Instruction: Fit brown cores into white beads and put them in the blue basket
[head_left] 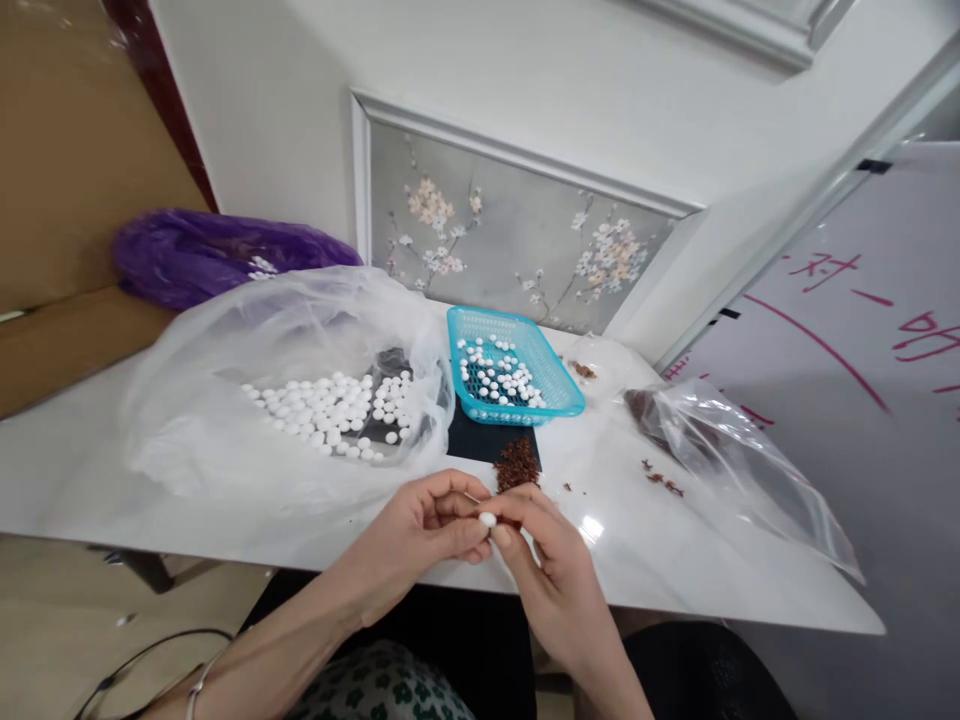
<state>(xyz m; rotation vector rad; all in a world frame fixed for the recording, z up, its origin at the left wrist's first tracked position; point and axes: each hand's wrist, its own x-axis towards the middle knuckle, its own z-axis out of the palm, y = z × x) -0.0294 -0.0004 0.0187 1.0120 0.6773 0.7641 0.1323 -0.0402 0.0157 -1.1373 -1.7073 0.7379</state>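
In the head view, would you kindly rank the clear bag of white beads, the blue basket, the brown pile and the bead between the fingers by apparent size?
1. Clear bag of white beads
2. Blue basket, though it lies farther away
3. Brown pile
4. White bead, held between the left hand and right hand

Whiteboard [862, 400] at the right edge carries red handwritten marks: one character looks like "对", followed by a dash, plus long red lines. More red characters further right are cut by the frame edge, not readable. No labels, brands or numbers on anything else.
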